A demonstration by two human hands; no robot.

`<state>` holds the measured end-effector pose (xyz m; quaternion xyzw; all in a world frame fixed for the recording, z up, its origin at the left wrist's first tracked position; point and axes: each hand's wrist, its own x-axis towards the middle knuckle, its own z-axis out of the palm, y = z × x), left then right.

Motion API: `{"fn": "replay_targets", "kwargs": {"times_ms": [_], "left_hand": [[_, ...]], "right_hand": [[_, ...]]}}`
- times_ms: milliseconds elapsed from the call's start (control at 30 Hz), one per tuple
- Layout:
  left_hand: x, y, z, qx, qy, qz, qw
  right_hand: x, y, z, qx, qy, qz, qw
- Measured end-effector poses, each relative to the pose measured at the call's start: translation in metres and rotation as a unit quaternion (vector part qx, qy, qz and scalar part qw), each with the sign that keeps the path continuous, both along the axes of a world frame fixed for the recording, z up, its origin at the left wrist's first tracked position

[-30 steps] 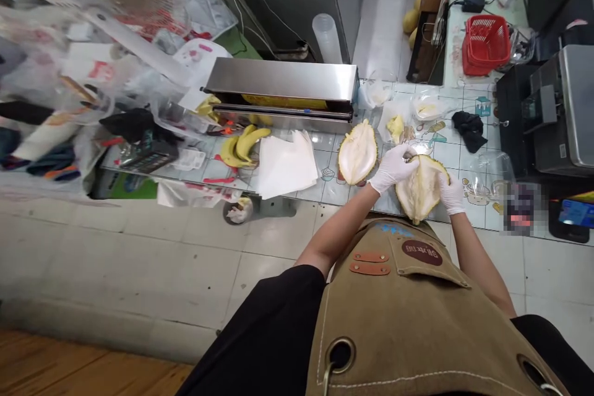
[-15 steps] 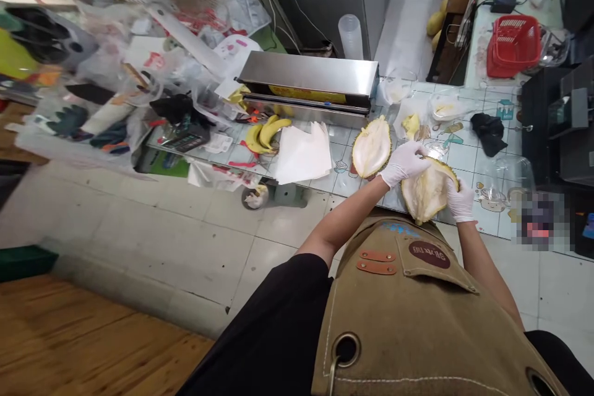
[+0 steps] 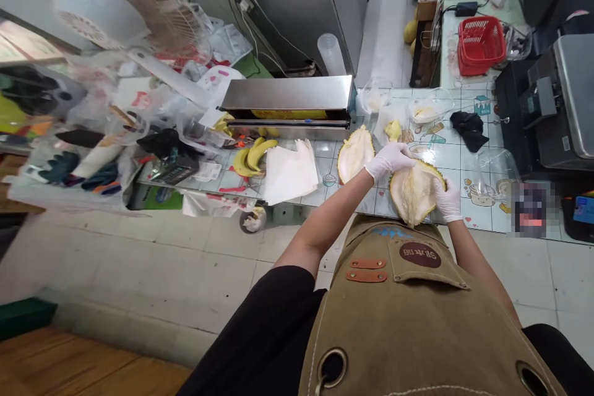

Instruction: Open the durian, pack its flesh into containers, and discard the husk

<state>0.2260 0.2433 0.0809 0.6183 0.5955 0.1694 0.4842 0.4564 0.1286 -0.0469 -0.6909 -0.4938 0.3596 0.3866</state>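
done so far: we judge the fruit already split, since one durian husk [image 3: 355, 154] lies hollow side up on the tiled tabletop [image 3: 482, 216], near its front edge, and yellow durian flesh [image 3: 393, 130] sits in a clear plastic bag [image 3: 387, 124] just behind it, toward the back edge.
left to do: we judge the work unfinished, as a second durian husk [image 3: 413, 193] is in our hands and not set down; from this view we cannot tell whether any pods remain in it.
look of the held husk: a long boat shape with a spiky yellow-green rim and a pale cream hollow, streaked with yellow.
where it is: at the front edge of the tabletop, between our hands, its lower tip just above our canvas apron [image 3: 394, 315].
left hand: the white-gloved left hand [image 3: 388, 161] lies over the husk's upper rim, fingers closed on it.
right hand: the white-gloved right hand [image 3: 448, 199] grips the husk's right side, well apart from the left hand.
nearby: bananas [image 3: 253, 158] and a stack of white paper [image 3: 290, 172] lie toward the tabletop's left, in front of a stainless steel sealer [image 3: 288, 105]; a black cloth [image 3: 468, 130] lies at the right.
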Motion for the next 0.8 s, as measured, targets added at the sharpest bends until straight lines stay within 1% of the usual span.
{"fn": "replay_targets", "kwargs": {"times_ms": [67, 133, 233, 333, 533, 800], "left_hand": [[0.002, 0.004, 0.001, -0.034, -0.014, -0.006, 0.999], [0.004, 0.005, 0.003, -0.046, -0.02, 0.001, 0.999], [0.008, 0.004, 0.005, -0.036, -0.015, 0.016, 0.999], [0.011, 0.002, 0.005, -0.023, -0.005, 0.017, 1.0], [0.012, 0.001, -0.002, -0.001, 0.016, 0.021, 1.0], [0.009, 0.003, -0.006, 0.014, 0.031, 0.044, 0.998]], "right_hand": [[-0.002, 0.0, 0.001, -0.005, 0.001, -0.004, 1.0], [-0.003, 0.0, 0.002, -0.008, 0.004, -0.006, 1.0], [-0.005, 0.001, 0.004, -0.015, 0.017, -0.011, 1.0], [-0.007, -0.001, 0.005, -0.025, 0.031, -0.022, 0.999], [-0.012, -0.004, 0.006, -0.026, 0.045, -0.041, 0.998], [-0.015, -0.001, 0.007, -0.025, 0.05, -0.058, 0.997]]}}
